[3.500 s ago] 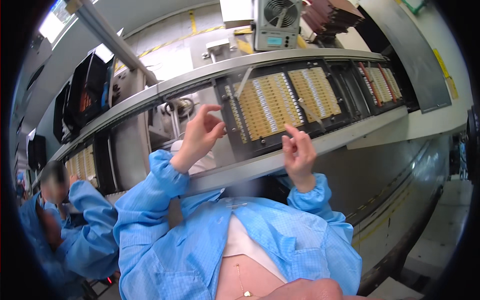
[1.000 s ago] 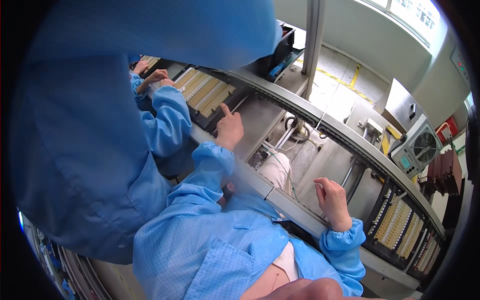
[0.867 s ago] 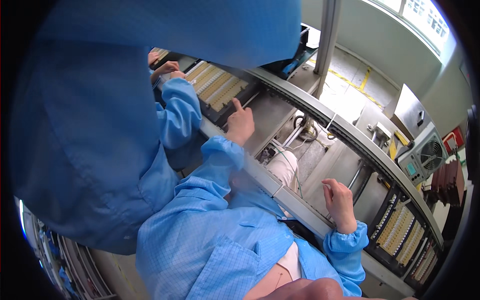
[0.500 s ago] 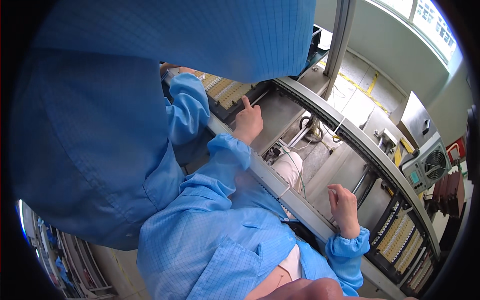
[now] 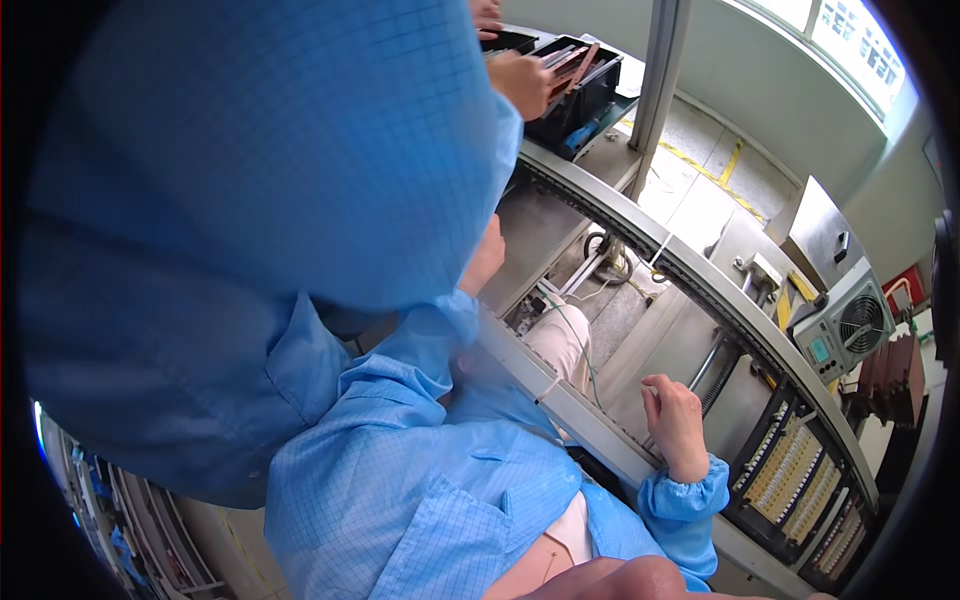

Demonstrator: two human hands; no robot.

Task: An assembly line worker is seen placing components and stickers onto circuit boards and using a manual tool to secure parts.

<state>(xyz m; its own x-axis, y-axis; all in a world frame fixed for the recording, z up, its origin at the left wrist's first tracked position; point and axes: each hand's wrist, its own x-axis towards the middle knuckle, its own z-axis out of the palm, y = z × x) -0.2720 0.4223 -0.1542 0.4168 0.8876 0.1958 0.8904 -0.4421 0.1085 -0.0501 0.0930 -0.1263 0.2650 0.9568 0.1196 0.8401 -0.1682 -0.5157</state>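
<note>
My left hand (image 5: 486,260) is at the near rail of the conveyor line, mostly covered by a co-worker's blue sleeve. Its fingers are hidden, so what it touches does not show. Over the line on the right, my right hand (image 5: 676,425) hangs half curled above the near rail (image 5: 590,425). Its thumb and forefinger are apart, with nothing visible between them. To the right of that hand, a dark carrier (image 5: 797,470) with rows of tan and white parts lies between the rails.
A co-worker in a blue smock (image 5: 250,200) fills the left side. The co-worker's hand (image 5: 522,85) is at a black bin (image 5: 590,100) holding flat strips. Beyond the far rail (image 5: 700,285) stands a grey fan unit (image 5: 848,320). Another carrier (image 5: 838,540) sits at lower right.
The co-worker has leaned across and now reaches to the black bin, covering the carrier at the left. My left hand, earlier pointing at that carrier, is now mostly hidden. My right hand is nearly still.
</note>
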